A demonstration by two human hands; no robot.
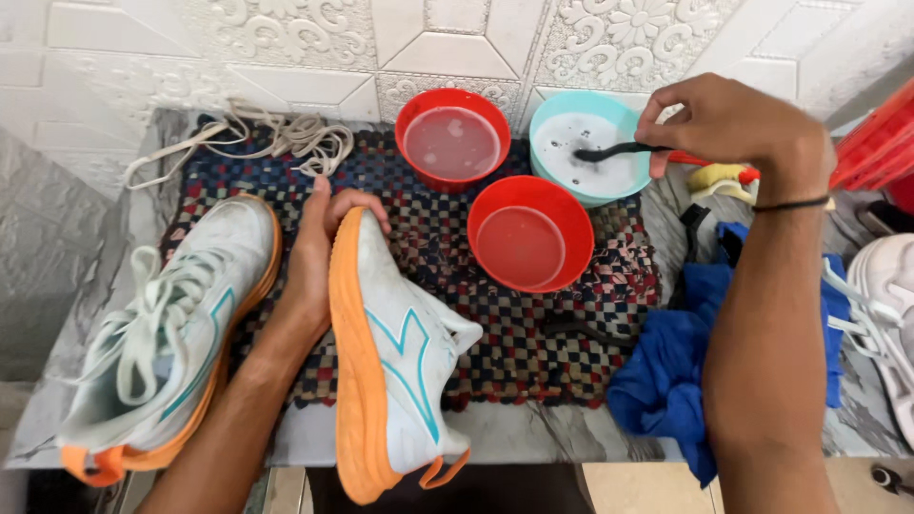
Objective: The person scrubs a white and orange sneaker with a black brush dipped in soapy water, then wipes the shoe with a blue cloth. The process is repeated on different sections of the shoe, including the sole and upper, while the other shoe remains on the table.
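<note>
Left hand [319, 249] clasped round toe of unlaced white-orange shoe [392, 357], tilted on edge; right hand [728, 124] pinching black brush [614, 150] in teal bowl [550, 124].

There is a single view, from a camera worn on the person's head. It looks steeply down and forward over both forearms, which enter from the bottom edge. It sits close: the left hand [319, 249] and right hand [738, 124] fill much of the frame. Beyond the hands the view reaches the tiled wall [457, 43]; below them, the near edge of the counter [533, 433]. With one camera only, no part is shared with another view.
</note>
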